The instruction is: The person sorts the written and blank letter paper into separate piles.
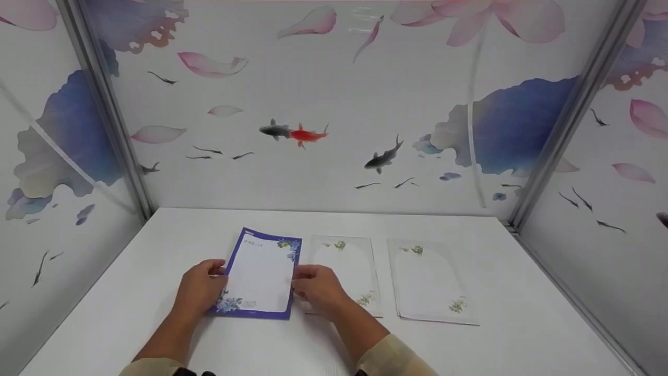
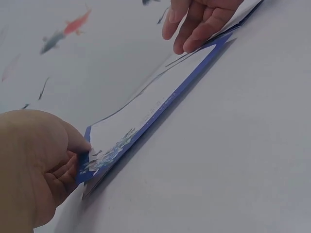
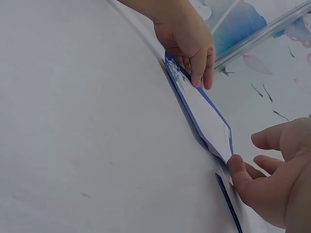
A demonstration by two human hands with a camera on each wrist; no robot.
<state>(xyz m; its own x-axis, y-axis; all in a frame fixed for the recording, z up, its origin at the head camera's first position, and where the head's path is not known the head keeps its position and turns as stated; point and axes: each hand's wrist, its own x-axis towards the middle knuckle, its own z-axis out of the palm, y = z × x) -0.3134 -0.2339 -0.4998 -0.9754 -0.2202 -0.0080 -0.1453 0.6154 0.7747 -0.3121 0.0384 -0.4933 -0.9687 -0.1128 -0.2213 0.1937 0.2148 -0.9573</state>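
Observation:
A blue-bordered paper sheet (image 1: pixel 261 277) with printed blue flowers lies at the middle left of the table, slightly bent. My left hand (image 1: pixel 200 287) pinches its left edge; in the left wrist view the thumb of that hand (image 2: pixel 34 165) lies on top and curled fingers are partly hidden beneath. At the opposite edge is my right hand (image 1: pixel 321 290). In the right wrist view, one digit of the right hand (image 3: pixel 272 174) touches the sheet's corner (image 3: pixel 221 141), while the other fingers are spread apart from it.
Two pale sheets with green floral prints lie on the white table (image 1: pixel 522 292): a middle one (image 1: pixel 342 271), partly behind my right forearm, and a right one (image 1: pixel 428 282). Panels with printed fish and petals enclose the back (image 1: pixel 334 183) and sides, joined by metal posts (image 1: pixel 569 120).

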